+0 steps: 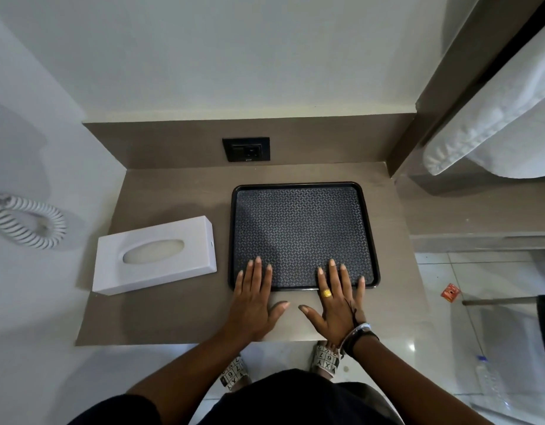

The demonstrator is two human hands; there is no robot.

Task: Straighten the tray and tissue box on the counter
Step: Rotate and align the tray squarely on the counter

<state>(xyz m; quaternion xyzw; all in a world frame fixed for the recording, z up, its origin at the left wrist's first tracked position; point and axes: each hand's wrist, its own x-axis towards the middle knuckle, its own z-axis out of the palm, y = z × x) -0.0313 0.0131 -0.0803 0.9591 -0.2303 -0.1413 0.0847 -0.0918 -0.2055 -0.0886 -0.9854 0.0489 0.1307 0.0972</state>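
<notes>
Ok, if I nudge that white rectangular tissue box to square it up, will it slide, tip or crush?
The white rectangular tissue box lies flat and low on the smooth brown counter, so it probably slides rather than tips. It looks like rigid plastic, likely not crushing under a light push. It sits askew at the counter's left edge, so push it inward.

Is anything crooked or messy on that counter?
Yes. The white tissue box sits tilted, its edges slanting against the counter edge, while the black tray beside it looks nearly square. Both hands, left hand and right hand, lie flat, fingers on the tray.
</notes>
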